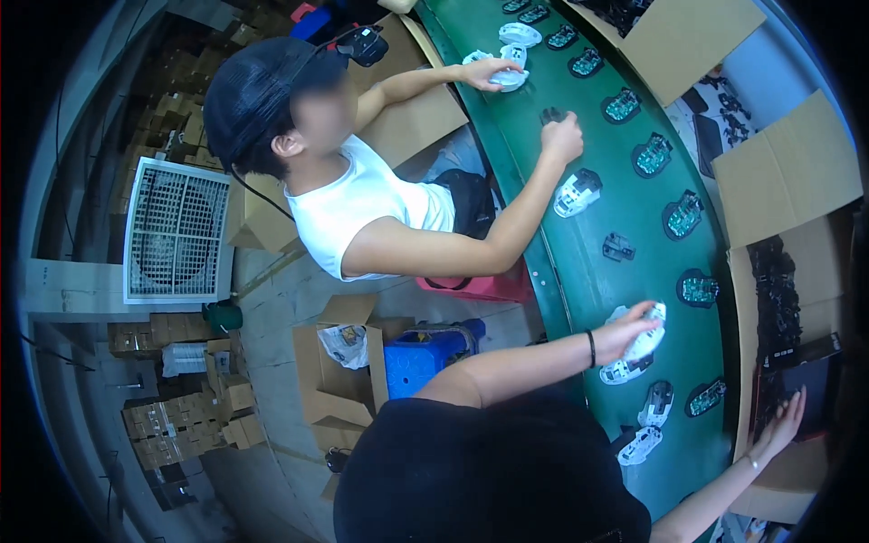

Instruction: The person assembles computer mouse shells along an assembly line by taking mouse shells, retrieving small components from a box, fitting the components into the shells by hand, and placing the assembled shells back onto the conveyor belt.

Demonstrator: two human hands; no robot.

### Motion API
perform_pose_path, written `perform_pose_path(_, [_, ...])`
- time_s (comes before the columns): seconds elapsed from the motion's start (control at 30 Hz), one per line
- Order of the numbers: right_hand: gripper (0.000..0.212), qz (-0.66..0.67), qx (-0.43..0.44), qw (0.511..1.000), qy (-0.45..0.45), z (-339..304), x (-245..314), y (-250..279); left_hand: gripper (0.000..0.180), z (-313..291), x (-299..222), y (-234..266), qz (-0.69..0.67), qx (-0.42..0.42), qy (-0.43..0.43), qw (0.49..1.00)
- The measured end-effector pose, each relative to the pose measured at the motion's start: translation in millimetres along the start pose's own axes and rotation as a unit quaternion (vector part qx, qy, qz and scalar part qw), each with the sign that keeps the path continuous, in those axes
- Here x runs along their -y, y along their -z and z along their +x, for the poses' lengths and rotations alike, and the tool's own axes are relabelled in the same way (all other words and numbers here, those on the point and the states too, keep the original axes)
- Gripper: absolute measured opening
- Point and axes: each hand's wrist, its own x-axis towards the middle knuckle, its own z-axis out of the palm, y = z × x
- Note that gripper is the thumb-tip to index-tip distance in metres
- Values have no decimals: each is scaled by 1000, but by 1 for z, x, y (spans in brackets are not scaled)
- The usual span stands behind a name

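My left hand, with a black band at the wrist, is closed around a white mouse shell above the green belt. Below it lies another white mouse shell. My right hand reaches over an open carton at the right, its fingers stretched out beside a dark flat panel. Nearer me on the belt are a white and grey mouse shell and a white shell piece. Black mouse bases with green circuit boards line the belt's right side.
A co-worker sits across at the left, one hand on white shells, the other at a small dark part. A loose dark part and a mouse shell lie on the green belt. A blue stool stands left.
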Motion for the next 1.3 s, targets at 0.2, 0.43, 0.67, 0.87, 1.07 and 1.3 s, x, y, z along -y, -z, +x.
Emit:
perform_pose_path(0.2, [19,37,254,964,-68,-171,-1,-98,63,-23,17,-37,76,76,71,992])
perform_pose_path(0.43, [16,14,221,975,28,-233,14,-137,27,-18,26,-27,-68,47,34,996])
perform_pose_path(0.67, [24,-137,223,928,266,-271,40,-165,51,-42,4,-46,11,89,12,996])
perform_pose_path(0.87, [23,-267,130,850,436,-277,46,-172,54,-51,8,-52,51,95,-38,993])
perform_pose_path(1.07, [13,-119,182,970,104,-280,37,-172,75,-53,-3,-47,110,139,-86,980])
perform_pose_path(1.3, [48,5,242,968,61,-262,39,-165,92,-49,-13,-47,136,192,-54,970])
